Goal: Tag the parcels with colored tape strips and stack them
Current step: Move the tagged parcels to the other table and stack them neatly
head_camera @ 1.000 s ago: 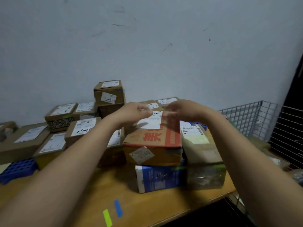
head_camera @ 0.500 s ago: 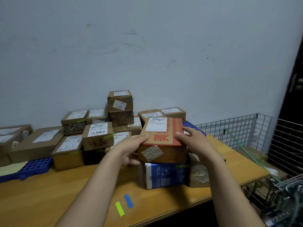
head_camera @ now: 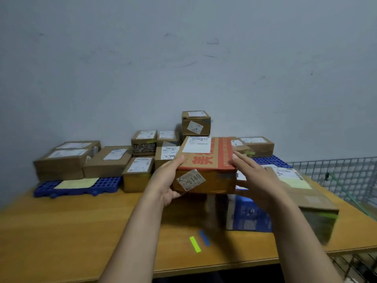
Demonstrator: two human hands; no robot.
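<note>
- Step in hand, as I judge it: 1 parcel is being handled between both hands above the table, either brought near for a tag or on its way to a stack
- The red-printed parcel sits level, white label up, at about 12 o'clock from the person; whether its underside touches the blue parcel below its right end cannot be told
- The left hand grips the parcel's near-left corner, at its 8 o'clock: thumb on the top edge, fingers curled beneath
- The right hand is open, its straight fingers laid against the parcel's right edge, at its 3 o'clock, steadying and not clasping
- 2 strips lie loose on the table at 6 o'clock from the parcel, well apart from it: a yellow-green tape strip and, just beside it, a blue tape strip
- Next move, in my view: set the parcel down flat, free 1 hand, pick a strip by its end and press it on a bare face, not over the label
</note>
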